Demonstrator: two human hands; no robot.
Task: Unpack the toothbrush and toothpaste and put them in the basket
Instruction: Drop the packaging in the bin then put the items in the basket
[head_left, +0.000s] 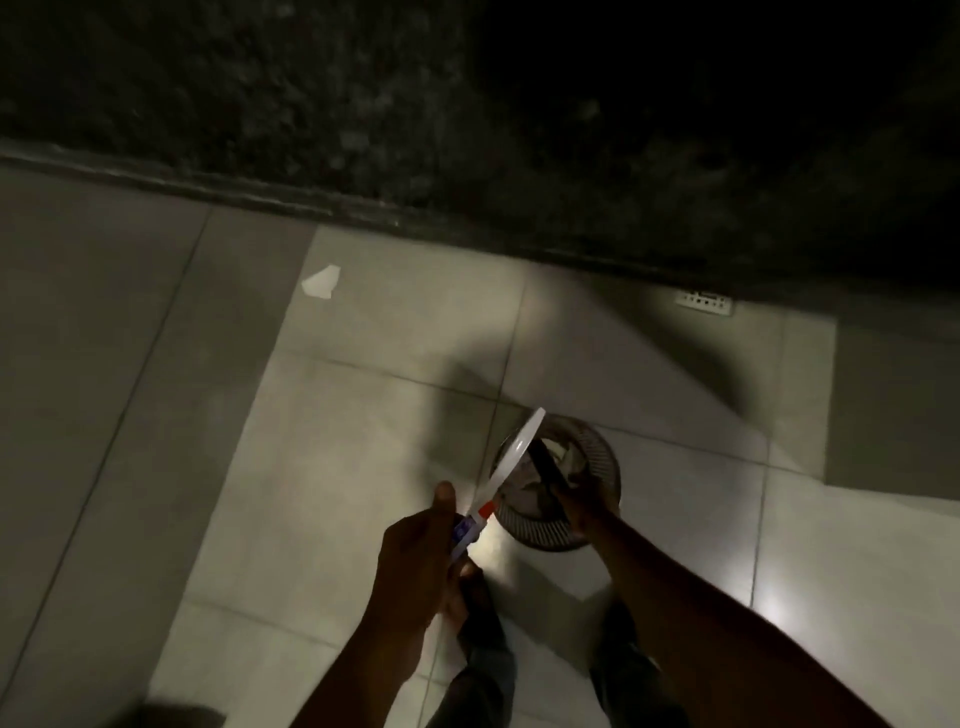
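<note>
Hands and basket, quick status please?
Left hand gripping white toothbrush pack. Right hand holding a dark item over the basket. Basket already holds crumpled scraps. Nothing blocking.

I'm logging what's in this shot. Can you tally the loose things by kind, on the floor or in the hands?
Basket: 1
White package in left hand: 1
Dark item in right hand: 1
White scrap on floor: 1
Total: 4

left hand (415, 558) grips a white toothbrush package (506, 467) beside the basket (597, 467); right hand (579, 512) over its rim.
</note>
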